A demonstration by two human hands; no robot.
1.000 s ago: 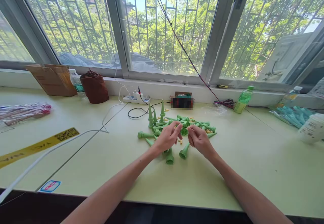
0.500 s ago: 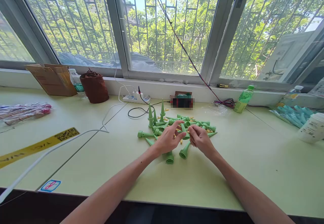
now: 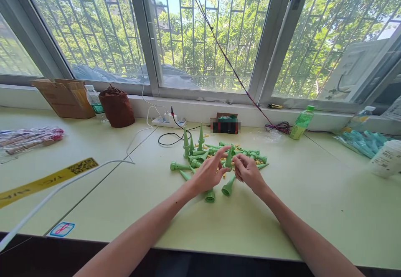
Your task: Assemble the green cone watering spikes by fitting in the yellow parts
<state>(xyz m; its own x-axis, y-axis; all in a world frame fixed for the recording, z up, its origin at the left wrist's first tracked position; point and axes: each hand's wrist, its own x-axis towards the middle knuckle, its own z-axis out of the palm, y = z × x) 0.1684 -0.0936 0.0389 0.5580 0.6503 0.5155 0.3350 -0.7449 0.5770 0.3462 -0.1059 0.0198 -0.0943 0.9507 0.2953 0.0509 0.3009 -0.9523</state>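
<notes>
My left hand holds a green plastic cone-shaped spike between thumb and forefinger, its narrow end up. Close against the spike's right side, my right hand is pinched; whatever sits in its fingertips is too small to make out. Beneath and behind both hands spreads a pile of similar green spikes mixed with small yellow pieces. Two hollow spikes, one at centre and one to its right, lie nearer me. A few stand upright at the pile's left, including a tall spike.
Along the window sill side are a cardboard box, a brown drawstring bag, a power strip, a small dark box and a green bottle. A white cable crosses the table left. A white cup stands right.
The green spike in my left hand has tilted more upright, its narrow end now pointing up to the right. Both hands have stayed nearly in place.
</notes>
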